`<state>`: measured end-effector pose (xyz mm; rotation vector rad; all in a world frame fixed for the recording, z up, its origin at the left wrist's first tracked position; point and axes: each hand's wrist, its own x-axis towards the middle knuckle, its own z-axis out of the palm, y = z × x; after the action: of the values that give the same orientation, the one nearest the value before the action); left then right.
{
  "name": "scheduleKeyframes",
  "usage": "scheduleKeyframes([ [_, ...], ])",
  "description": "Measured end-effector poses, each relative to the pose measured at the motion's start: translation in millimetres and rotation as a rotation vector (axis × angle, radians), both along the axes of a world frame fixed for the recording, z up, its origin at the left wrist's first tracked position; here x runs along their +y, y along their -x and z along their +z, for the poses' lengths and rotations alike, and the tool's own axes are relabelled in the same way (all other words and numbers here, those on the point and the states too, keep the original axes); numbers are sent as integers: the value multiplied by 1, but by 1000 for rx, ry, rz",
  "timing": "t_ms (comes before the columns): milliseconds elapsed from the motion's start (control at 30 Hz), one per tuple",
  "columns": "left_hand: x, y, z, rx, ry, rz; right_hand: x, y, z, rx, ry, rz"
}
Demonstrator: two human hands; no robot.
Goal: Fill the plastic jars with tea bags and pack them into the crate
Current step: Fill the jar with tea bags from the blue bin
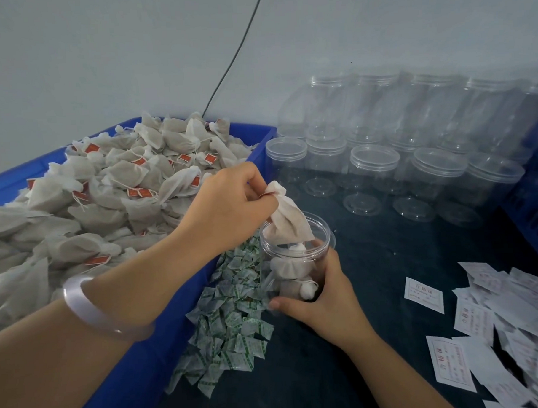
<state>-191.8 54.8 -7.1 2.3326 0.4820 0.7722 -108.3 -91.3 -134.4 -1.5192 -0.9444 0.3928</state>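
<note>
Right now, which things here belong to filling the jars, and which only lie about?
In use: left hand holding tea bag; right hand gripping open jar; blue bin of tea bags; empty jars.

Lying about: green-printed sachets; white paper slips; black cable.

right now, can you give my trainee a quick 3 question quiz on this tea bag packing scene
1. True or false: the jar under the left hand already holds some tea bags.
2. What does the right hand do? A) picks up a paper slip B) steadies the jar by its side C) lifts a lid
3. Fill in: the loose tea bags are heaped in a ____ bin.

Key
1. True: several bags show through the clear wall, and another tea bag hangs at the mouth in the left hand's grip.
2. B
3. blue
</note>
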Motion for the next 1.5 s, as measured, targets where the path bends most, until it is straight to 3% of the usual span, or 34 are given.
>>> scheduleKeyframes([
  [233,0,0,0,97,-16,-34,-1,0,1,25,4,14],
  [367,-2,3,2,275,-9,-145,0,0,1,35,11,9],
  [467,5,3,5,244,-2,-158,0,0,0,29,5,4],
  [600,41,6,6,102,-50,-9,0,0,-1,9,13,-5],
  [800,103,24,-6,134,-36,304,-1,0,0,11,27,-14],
  [1067,106,17,-14,208,-105,313,-6,-8,0,92,-23,-6],
  [1500,135,35,-34,654,-207,494,-6,-8,-4,122,-11,7],
])
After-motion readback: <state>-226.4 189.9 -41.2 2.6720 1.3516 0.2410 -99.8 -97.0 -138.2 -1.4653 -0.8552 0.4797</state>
